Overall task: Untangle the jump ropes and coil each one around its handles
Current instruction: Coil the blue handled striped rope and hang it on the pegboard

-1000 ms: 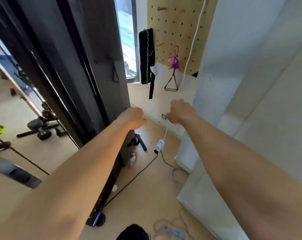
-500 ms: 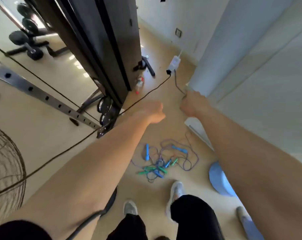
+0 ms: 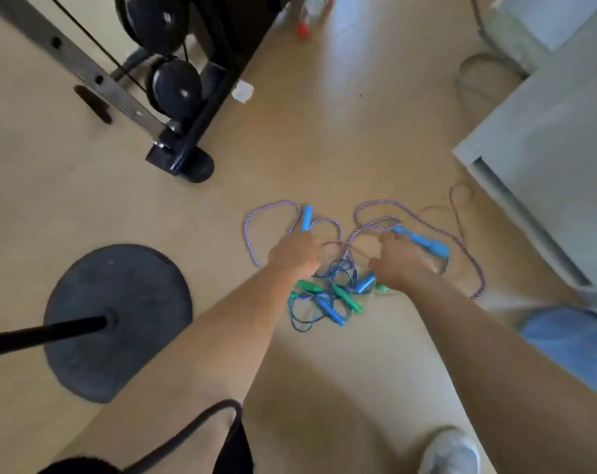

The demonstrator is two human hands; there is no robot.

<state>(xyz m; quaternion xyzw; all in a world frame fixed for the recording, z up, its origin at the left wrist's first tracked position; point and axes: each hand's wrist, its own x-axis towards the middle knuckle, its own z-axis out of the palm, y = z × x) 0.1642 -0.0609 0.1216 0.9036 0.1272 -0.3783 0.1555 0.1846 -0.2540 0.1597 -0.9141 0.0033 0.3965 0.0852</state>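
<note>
Several jump ropes lie tangled on the tan floor. A purple-and-white braided rope (image 3: 252, 234) loops wide, with one light blue handle (image 3: 306, 218) on the left and another (image 3: 425, 243) on the right. Thin dark blue cord knots up in the middle with green handles (image 3: 305, 286) and smaller blue handles (image 3: 329, 311). My left hand (image 3: 294, 255) is curled just below the left blue handle. My right hand (image 3: 402, 265) is curled beside the right blue handle. Both handles still lie flat; the fingertips are hidden, so contact is unclear.
A black round stand base (image 3: 117, 321) with its pole sits at the left. A weight rack with black plates (image 3: 175, 87) stands at the back left. A white cabinet (image 3: 543, 138) runs along the right, a blue pad (image 3: 574, 340) in front of it. My shoe (image 3: 451, 453) is at the bottom.
My view has tipped from the wall down to the floor. Both arms have dropped to the rope tangle, which now lies right under my fists.
</note>
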